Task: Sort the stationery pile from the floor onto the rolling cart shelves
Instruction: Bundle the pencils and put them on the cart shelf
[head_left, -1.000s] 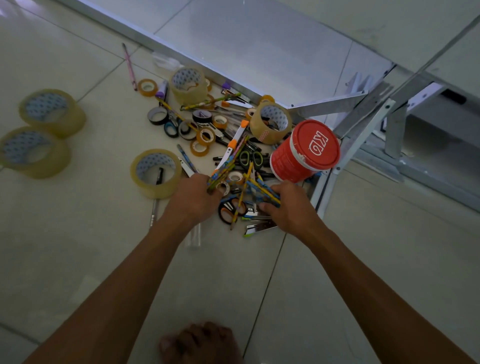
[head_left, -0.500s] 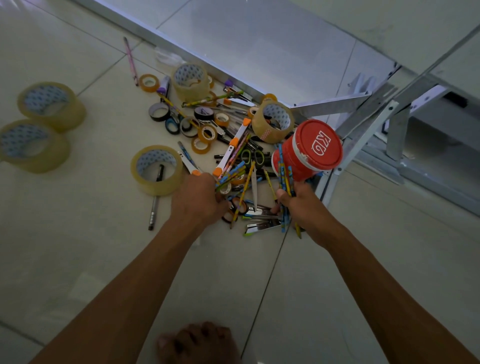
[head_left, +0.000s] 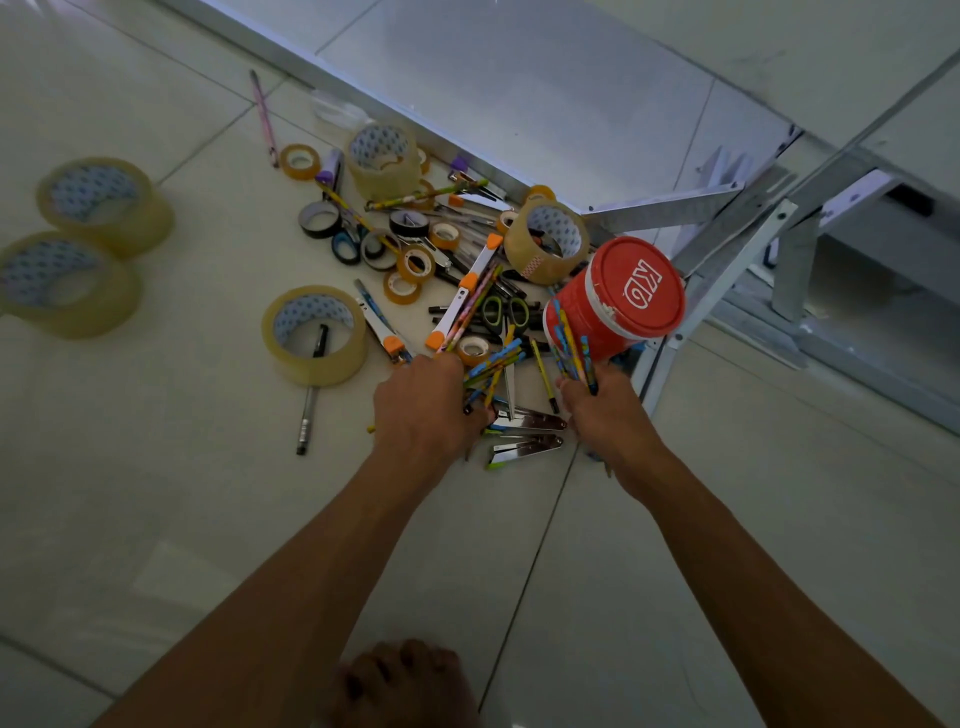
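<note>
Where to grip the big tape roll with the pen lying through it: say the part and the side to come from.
Grip the big tape roll across its outer wall, from straight above. It lies flat on the floor, core hole up, with free floor on its left and near sides. The black pen crosses the hole and near rim, so probably clamp left-to-right, clear of it.

Glossy pale floor tiles (head_left: 156, 519) mirror the light. Beyond the left grip (head_left: 423, 410), tape rolls (head_left: 314, 335) look translucent, shiny plastic. Between the grips lie bright metal clips (head_left: 527, 422). Above the right grip (head_left: 602, 410), a smooth red plastic tub (head_left: 613, 301); beside it, matt grey metal framing (head_left: 727, 249).
</note>
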